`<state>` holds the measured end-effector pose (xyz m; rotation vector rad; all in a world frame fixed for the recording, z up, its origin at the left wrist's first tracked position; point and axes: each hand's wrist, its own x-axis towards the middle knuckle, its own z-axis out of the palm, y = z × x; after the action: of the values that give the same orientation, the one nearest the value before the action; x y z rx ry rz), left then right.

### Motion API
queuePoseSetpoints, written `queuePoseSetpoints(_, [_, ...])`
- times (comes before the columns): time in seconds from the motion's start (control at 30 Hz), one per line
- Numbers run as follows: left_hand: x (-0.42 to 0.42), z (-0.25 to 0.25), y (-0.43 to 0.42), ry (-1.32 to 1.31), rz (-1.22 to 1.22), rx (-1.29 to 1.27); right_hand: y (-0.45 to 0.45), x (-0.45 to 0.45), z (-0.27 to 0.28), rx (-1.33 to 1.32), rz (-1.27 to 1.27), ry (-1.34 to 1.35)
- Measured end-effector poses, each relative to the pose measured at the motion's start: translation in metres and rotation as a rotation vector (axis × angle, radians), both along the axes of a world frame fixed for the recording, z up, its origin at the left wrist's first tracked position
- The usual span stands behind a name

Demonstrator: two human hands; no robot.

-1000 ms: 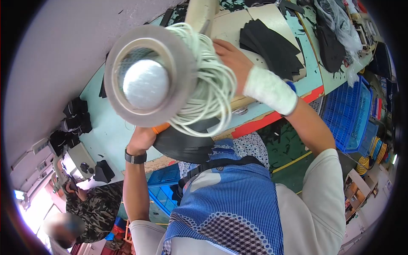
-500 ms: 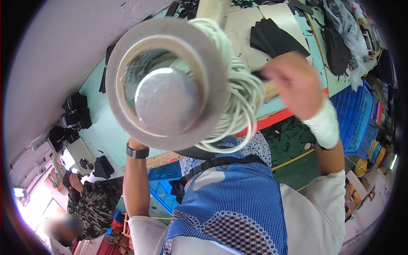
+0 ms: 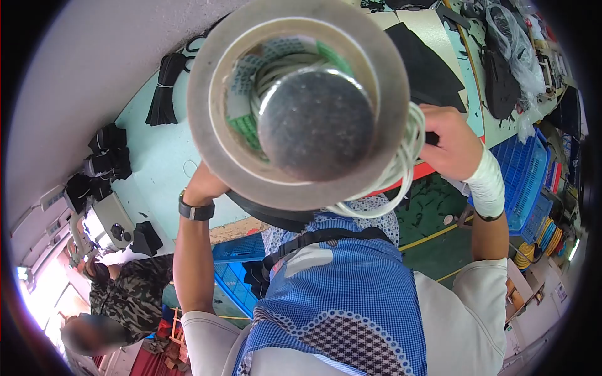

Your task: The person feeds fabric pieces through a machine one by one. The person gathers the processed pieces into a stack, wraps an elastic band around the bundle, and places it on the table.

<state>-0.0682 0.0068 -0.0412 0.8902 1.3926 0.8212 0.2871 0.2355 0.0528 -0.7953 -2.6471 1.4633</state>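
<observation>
A tape roll (image 3: 204,100) around a round metal top fills the upper middle, close to the camera, with coiled white cord (image 3: 407,156) under its right side. My left hand (image 3: 205,183), with a watch at the wrist, reaches under the roll; its fingers are hidden. Black sheet material (image 3: 269,213) lies beside it at the table edge. My right hand (image 3: 453,141), wrist wrapped in white, is closed at the right of the cord, with a small dark piece at its fingers. Behind it lie black cut pieces (image 3: 426,69) on a pale board (image 3: 433,28).
A strapped bundle of black strips (image 3: 164,94) lies on the table (image 3: 150,150). Blue crates (image 3: 517,169) stand at right, another (image 3: 238,250) below the table. A co-worker in camouflage (image 3: 128,297) is at lower left. Plastic wrap (image 3: 517,56) lies upper right.
The roll and cord have shifted right and up in view, uncovering the strip bundle. My right hand moved away from the machine to the right, then slightly downward. My left hand stays beneath the roll.
</observation>
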Motion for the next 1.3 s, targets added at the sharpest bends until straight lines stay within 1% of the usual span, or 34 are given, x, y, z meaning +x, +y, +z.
queuePoseSetpoints(0.03, [-0.001, 0.002, 0.000, 0.085, -0.039, -0.024, 0.000, 0.003, 0.001, -0.033, -0.010, -0.030])
queuePoseSetpoints(0.07, [0.000, -0.001, 0.002, 0.084, -0.044, -0.023, -0.005, -0.001, -0.005, -0.071, 0.016, 0.067])
queuePoseSetpoints(0.1, [0.003, -0.007, 0.003, 0.149, -0.129, 0.061, -0.011, -0.009, -0.014, -0.047, 0.052, 0.151])
queuePoseSetpoints(0.17, [0.010, -0.020, 0.006, 0.281, -0.301, 0.230, -0.024, -0.037, -0.035, 0.166, 0.076, 0.255])
queuePoseSetpoints(0.2, [0.014, -0.026, 0.008, 0.347, -0.388, 0.318, -0.028, -0.046, -0.042, 0.254, 0.082, 0.261])
queuePoseSetpoints(0.23, [0.018, -0.028, 0.011, 0.377, -0.416, 0.359, -0.028, -0.048, -0.045, 0.258, 0.091, 0.223])
queuePoseSetpoints(0.27, [0.017, -0.023, 0.010, 0.363, -0.377, 0.324, -0.025, -0.044, -0.038, 0.226, 0.089, 0.154])
queuePoseSetpoints(0.3, [0.018, -0.017, 0.012, 0.337, -0.323, 0.280, -0.020, -0.033, -0.023, 0.247, 0.080, 0.125])
queuePoseSetpoints(0.37, [0.004, -0.006, 0.017, 0.295, -0.219, 0.152, -0.012, -0.012, 0.011, -0.103, -0.111, -0.039])
queuePoseSetpoints(0.4, [-0.003, 0.001, 0.016, 0.307, -0.183, 0.108, -0.009, -0.005, 0.013, -0.088, -0.118, -0.062])
queuePoseSetpoints(0.47, [-0.009, 0.012, 0.013, 0.339, -0.142, 0.060, -0.009, 0.007, 0.007, -0.247, -0.011, 0.016])
queuePoseSetpoints(0.5, [-0.010, 0.014, 0.013, 0.354, -0.135, 0.056, -0.013, 0.000, -0.006, -0.180, 0.036, 0.166])
queuePoseSetpoints(0.53, [-0.006, 0.012, 0.012, 0.369, -0.132, 0.060, -0.021, -0.011, -0.017, -0.051, 0.004, 0.276])
queuePoseSetpoints(0.6, [0.005, 0.007, 0.009, 0.395, -0.132, 0.080, -0.027, -0.038, -0.034, 0.368, -0.048, 0.352])
queuePoseSetpoints(0.63, [0.012, 0.004, 0.007, 0.410, -0.128, 0.092, -0.025, -0.036, -0.033, 0.377, -0.058, 0.347])
queuePoseSetpoints(0.7, [0.014, 0.003, 0.008, 0.415, -0.118, 0.093, -0.022, -0.034, -0.028, 0.214, -0.046, 0.203])
queuePoseSetpoints(0.77, [0.008, 0.007, 0.004, 0.410, -0.095, 0.069, -0.016, -0.011, 0.014, 0.268, -0.231, 0.095])
queuePoseSetpoints(0.83, [0.001, 0.013, 0.004, 0.393, -0.086, 0.068, -0.006, 0.002, 0.025, 0.611, -0.346, 0.327])
queuePoseSetpoints(0.87, [-0.002, 0.012, 0.008, 0.379, -0.092, 0.080, 0.002, 0.003, 0.032, 0.829, -0.331, 0.320])
queuePoseSetpoints(0.93, [-0.008, 0.013, 0.013, 0.356, -0.100, 0.096, 0.012, 0.005, 0.003, 0.893, -0.195, 0.250])
queuePoseSetpoints(0.97, [-0.010, 0.012, 0.016, 0.343, -0.108, 0.114, 0.003, -0.002, -0.007, 0.886, -0.201, 0.270])
queuePoseSetpoints(1.03, [-0.008, 0.009, 0.018, 0.326, -0.135, 0.155, -0.021, -0.018, -0.025, 0.574, -0.054, 0.265])
queuePoseSetpoints(1.07, [-0.004, 0.004, 0.021, 0.318, -0.159, 0.190, -0.034, -0.033, -0.038, 0.475, -0.044, 0.289])
queuePoseSetpoints(1.1, [-0.001, -0.003, 0.023, 0.316, -0.188, 0.231, -0.037, -0.047, -0.043, 0.433, 0.011, 0.312])
queuePoseSetpoints(1.13, [0.003, -0.012, 0.025, 0.317, -0.215, 0.270, -0.037, -0.052, -0.040, 0.434, 0.011, 0.314])
queuePoseSetpoints(1.2, [0.010, -0.025, 0.025, 0.321, -0.260, 0.329, -0.035, -0.057, -0.033, 0.351, -0.029, 0.253])
queuePoseSetpoints(1.23, [0.012, -0.025, 0.025, 0.314, -0.272, 0.335, -0.031, -0.048, -0.034, 0.323, 0.011, 0.145])
queuePoseSetpoints(1.27, [0.012, -0.023, 0.024, 0.300, -0.269, 0.315, -0.028, -0.034, -0.023, 0.393, -0.066, 0.164])
queuePoseSetpoints(1.3, [0.010, -0.018, 0.023, 0.283, -0.253, 0.283, -0.020, -0.024, -0.002, 0.460, -0.139, 0.184])
